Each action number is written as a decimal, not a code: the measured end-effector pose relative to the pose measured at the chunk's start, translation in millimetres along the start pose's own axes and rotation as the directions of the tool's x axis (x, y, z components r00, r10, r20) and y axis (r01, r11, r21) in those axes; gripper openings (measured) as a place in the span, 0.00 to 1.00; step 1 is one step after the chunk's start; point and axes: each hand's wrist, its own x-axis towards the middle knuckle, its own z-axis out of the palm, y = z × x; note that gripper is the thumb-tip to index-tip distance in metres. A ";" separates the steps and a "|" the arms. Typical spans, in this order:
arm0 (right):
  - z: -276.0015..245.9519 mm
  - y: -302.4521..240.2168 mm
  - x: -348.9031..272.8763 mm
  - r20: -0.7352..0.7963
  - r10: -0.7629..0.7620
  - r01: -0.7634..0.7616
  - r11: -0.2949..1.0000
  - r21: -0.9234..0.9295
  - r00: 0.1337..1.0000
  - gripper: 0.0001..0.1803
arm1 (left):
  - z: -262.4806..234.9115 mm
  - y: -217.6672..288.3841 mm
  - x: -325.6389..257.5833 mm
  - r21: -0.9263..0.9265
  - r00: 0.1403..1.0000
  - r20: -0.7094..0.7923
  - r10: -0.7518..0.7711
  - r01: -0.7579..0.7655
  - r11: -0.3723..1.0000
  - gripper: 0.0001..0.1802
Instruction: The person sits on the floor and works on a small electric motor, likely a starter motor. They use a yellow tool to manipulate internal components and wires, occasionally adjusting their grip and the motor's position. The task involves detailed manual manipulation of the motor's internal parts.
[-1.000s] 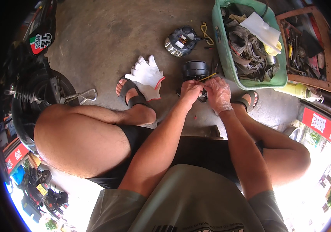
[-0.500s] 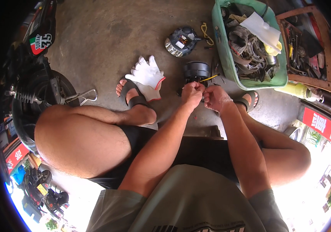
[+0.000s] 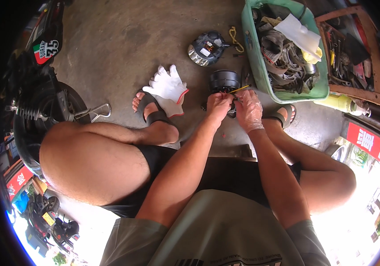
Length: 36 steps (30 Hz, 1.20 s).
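I squat over a concrete floor with both hands together in front of me. My left hand (image 3: pixel 218 104) pinches thin wires, with a yellow wire (image 3: pixel 239 88) sticking out to the right. My right hand (image 3: pixel 248 108), in a thin clear glove, grips the same bundle close beside the left. Just beyond my fingers stands a black round motor housing (image 3: pixel 223 81), partly hidden by my hands. A second round part with copper windings (image 3: pixel 206 48) lies farther away on the floor.
A pair of white work gloves (image 3: pixel 168 88) lies by my left sandalled foot. A green plastic tub (image 3: pixel 261 66) full of parts stands at the right, with a wooden tool tray (image 3: pixel 378 99) beyond it. A scooter wheel (image 3: pixel 43 115) is at the left.
My hands have drawn slightly closer together over the wires; the yellow wire has shifted a little. Everything else is unchanged.
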 end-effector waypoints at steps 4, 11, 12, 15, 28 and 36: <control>0.0 0.7 2.7 -0.008 -0.108 0.107 0.992 -0.068 0.994 0.09 | -0.8 2.7 -2.6 0.010 1.000 0.011 0.004 -0.005 1.000 0.09; -2.0 3.1 0.9 -0.007 -0.114 0.112 0.985 -0.129 0.993 0.04 | -2.4 3.3 -2.0 0.026 1.000 0.017 -0.020 0.020 0.999 0.07; -1.6 3.6 0.6 -0.017 -0.121 0.118 0.984 -0.136 0.992 0.03 | -2.1 4.1 -2.6 0.036 0.999 0.014 -0.029 0.028 0.999 0.07; 9.7 4.3 -2.4 -0.031 0.023 -0.025 0.999 -0.036 0.999 0.02 | -1.5 2.7 -2.6 0.095 1.000 -0.011 -0.025 0.026 0.995 0.07; -3.3 20.0 6.1 0.515 0.568 -0.767 0.464 0.444 0.642 0.05 | 0.8 -1.9 -0.5 0.101 0.999 -0.035 0.021 -0.018 0.995 0.07; -4.4 -1.1 0.5 0.031 -0.040 0.042 0.998 -0.053 0.999 0.09 | -1.1 1.1 -1.2 0.021 0.999 0.027 0.021 -0.021 1.000 0.09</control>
